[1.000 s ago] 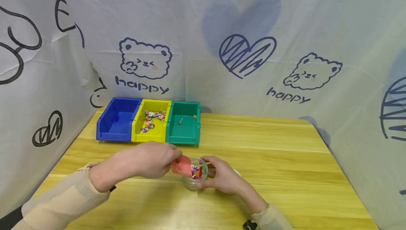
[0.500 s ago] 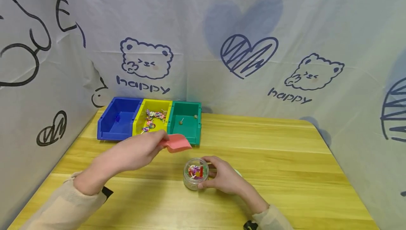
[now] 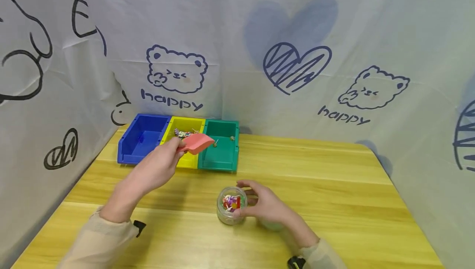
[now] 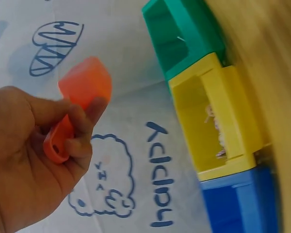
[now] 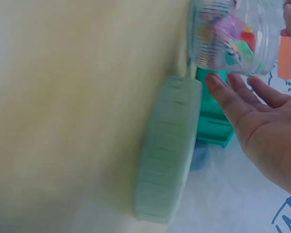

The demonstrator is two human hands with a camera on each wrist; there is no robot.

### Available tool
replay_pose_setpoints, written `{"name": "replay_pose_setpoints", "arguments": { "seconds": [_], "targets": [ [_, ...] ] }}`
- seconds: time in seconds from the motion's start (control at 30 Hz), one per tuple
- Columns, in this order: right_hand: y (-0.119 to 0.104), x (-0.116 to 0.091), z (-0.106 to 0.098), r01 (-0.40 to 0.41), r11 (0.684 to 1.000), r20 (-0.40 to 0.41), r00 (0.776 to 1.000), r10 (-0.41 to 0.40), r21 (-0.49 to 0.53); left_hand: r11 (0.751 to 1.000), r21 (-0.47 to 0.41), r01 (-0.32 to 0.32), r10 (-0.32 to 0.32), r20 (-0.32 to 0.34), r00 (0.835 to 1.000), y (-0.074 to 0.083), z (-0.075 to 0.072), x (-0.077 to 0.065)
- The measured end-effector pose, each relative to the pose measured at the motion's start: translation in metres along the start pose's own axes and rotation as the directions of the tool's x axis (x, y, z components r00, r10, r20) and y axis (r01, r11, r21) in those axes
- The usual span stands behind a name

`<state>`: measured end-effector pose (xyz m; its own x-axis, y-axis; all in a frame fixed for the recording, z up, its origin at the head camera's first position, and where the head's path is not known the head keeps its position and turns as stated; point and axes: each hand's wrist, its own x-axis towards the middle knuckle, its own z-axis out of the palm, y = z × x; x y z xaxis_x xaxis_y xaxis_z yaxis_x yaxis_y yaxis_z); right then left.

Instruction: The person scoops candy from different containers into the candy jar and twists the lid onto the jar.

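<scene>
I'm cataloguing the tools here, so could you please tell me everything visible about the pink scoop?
The scoop is coral-pink and looks plastic: a broad bowl and a narrower handle with a small dark spot near its end. The left hand grips the handle; nothing else visibly touches it. Held up, it overlaps the yellow bin and green bin in the head view.
</scene>
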<state>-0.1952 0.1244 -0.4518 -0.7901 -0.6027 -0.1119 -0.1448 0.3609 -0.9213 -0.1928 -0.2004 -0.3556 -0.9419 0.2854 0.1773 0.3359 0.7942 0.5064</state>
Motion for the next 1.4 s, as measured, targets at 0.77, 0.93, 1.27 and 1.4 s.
{"name": "replay_pose_setpoints", "arguments": {
  "seconds": [0.77,0.93,1.27,1.4],
  "targets": [
    [-0.014,0.11,-0.024,-0.091,0.978,-0.417,0.909,0.004,-0.189,0.971,0.163,0.174,-0.121,-0.291,0.949,-0.039,0.023,0.011],
    [-0.012,0.126,-0.024,-0.121,0.973,-0.398,0.917,0.034,-0.195,0.957,0.236,0.167,-0.108,-0.244,0.964,-0.041,0.014,0.016],
    [-0.016,0.127,-0.024,-0.107,0.97,-0.358,0.933,0.022,-0.22,0.923,0.351,0.156,-0.128,-0.103,0.986,-0.04,-0.006,0.027],
    [-0.016,0.126,-0.026,-0.114,0.967,-0.335,0.942,0.032,-0.226,0.898,0.415,0.147,-0.161,-0.002,0.987,-0.038,-0.013,0.036]
  ]
}}
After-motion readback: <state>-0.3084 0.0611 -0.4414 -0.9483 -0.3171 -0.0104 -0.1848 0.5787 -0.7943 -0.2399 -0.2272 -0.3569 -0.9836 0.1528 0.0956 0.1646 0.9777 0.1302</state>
